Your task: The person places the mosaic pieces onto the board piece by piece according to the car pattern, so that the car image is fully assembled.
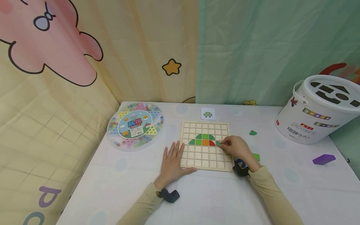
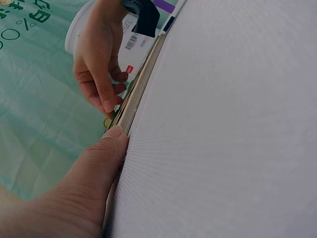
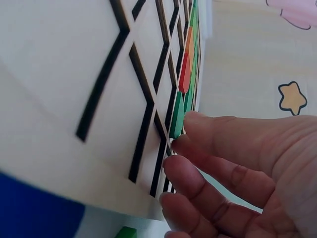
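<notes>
A wooden grid board (image 1: 197,163) lies on the table with coloured tiles in its cells: green ones, an orange tile (image 1: 205,142) and a red tile (image 1: 212,143). My right hand (image 1: 236,147) pinches a green quarter-round tile (image 1: 218,143) at the right end of the lower row; the right wrist view shows thumb and forefinger at this tile (image 3: 177,116). My left hand (image 1: 172,162) lies spread at the board's lower left corner, fingers along the left side. Its thumb (image 2: 101,161) rests against the board's front edge.
Beyond the board lies a small pattern card (image 1: 207,114). To the right are a loose dark green piece (image 1: 253,132), a light green piece (image 1: 256,157), a purple block (image 1: 324,159) and a white bucket (image 1: 306,125). A round marble game box (image 1: 135,125) is at left.
</notes>
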`<state>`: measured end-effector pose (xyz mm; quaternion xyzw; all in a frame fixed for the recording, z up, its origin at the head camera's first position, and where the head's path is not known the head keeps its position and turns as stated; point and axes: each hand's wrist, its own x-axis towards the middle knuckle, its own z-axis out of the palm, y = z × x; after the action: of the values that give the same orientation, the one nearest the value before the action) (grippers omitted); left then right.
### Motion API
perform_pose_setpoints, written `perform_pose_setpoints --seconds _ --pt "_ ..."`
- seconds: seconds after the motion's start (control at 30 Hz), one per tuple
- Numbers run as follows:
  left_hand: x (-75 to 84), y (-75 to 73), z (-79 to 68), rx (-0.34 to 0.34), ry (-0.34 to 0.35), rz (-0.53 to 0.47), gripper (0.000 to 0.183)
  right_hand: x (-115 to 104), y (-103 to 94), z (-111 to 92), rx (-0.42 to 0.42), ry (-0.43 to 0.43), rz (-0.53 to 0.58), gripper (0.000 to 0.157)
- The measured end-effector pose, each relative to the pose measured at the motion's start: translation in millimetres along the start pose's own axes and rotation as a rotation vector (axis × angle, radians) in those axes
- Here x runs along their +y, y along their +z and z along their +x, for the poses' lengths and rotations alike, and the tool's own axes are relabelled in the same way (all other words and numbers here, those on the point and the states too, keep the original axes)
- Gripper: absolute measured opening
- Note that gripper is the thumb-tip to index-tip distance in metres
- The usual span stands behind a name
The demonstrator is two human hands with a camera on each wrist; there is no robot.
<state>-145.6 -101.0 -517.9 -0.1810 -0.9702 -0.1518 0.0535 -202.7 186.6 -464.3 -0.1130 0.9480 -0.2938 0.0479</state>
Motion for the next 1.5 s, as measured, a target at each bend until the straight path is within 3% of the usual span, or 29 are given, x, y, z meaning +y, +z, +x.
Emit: perform_pose_setpoints --seconds 0.27,0.5,0.87,1.17,1.5 --pt "0.0 0.7 0.3 -0.004 -0.007 -0.005 0.112 0 -2.2 -8 -0.021 -0.037 0.017 0.020" --pt "-0.7 1.5 0.4 -0.004 -0.006 0.000 0.112 14 -14.7 -14 -0.016 -0.083 0.037 0.021" --pt "-0.9 2.0 0.2 -0.003 -0.005 -0.002 0.112 51 -56.2 -3 0.135 0.123 -0.041 0.025" --pt "-0.7 3.2 0.3 -0.011 -0.015 0.008 0.113 81 -63.0 8 0.062 0.168 -0.102 0.040" --pt "-0.1 2.0 0.0 -0.011 -0.014 0.014 0.113 82 -60.2 6 0.065 0.200 -0.094 0.034"
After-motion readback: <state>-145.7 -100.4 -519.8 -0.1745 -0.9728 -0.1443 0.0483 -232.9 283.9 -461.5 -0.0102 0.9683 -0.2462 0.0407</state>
